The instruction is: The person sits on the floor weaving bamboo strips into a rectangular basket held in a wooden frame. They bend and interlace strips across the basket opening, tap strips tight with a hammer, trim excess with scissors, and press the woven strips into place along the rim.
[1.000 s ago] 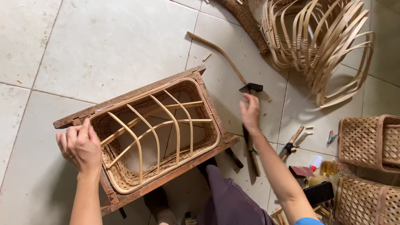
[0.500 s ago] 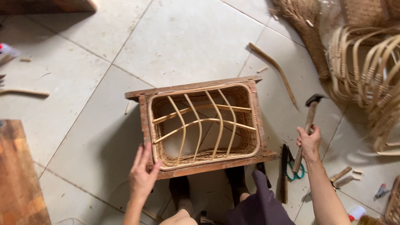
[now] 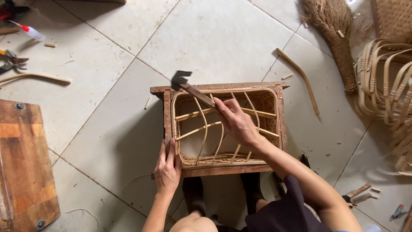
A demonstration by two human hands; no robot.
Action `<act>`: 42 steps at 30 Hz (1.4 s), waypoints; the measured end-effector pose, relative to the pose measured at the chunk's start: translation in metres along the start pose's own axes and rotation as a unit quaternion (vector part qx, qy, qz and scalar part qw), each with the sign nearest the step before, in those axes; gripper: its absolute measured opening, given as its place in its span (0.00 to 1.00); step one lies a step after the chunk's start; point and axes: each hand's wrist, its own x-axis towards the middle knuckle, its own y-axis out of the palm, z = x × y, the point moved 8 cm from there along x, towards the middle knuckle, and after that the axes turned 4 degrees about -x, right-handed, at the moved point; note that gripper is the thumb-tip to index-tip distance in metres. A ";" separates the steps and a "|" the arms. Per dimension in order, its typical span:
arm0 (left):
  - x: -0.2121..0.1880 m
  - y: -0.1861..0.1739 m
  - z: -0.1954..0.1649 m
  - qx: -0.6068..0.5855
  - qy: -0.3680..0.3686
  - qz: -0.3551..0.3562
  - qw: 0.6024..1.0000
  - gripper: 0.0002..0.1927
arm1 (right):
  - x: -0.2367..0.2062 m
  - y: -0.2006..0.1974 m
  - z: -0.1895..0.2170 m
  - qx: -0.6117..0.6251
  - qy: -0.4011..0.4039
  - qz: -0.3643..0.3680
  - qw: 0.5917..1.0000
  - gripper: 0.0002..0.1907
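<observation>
A rectangular wooden frame with a half-woven rattan basket inside lies on the tiled floor in front of me. My left hand presses flat on the frame's near-left corner. My right hand grips the wooden handle of a hammer. The hammer's dark metal head hovers at the frame's far-left corner.
A wooden board lies at left, with pliers, a glue bottle and a cane strip beyond it. A curved stick, a broom and bent rattan hoops sit at right. Small tools lie near my right elbow.
My right hand picked the hammer up from the floor at right and swung it over the basket to the far-left corner. My left hand stayed on the frame's near-left corner.
</observation>
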 end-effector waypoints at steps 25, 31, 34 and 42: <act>0.059 -0.006 0.008 0.005 0.021 -0.010 1.000 0.23 | -0.040 -0.008 -0.044 -0.136 0.050 0.016 0.989 0.33; 0.158 0.064 -0.006 0.073 0.152 0.110 0.980 0.37 | -0.047 -0.011 -0.050 -0.159 0.087 0.034 0.983 0.32; 0.165 0.079 -0.017 0.104 0.156 0.141 0.972 0.37 | -0.064 -0.037 -0.050 -0.157 0.062 -0.044 0.985 0.27; 0.160 0.110 -0.045 0.210 0.114 0.192 0.952 0.44 | -0.099 -0.073 -0.067 -0.165 0.098 -0.063 0.979 0.27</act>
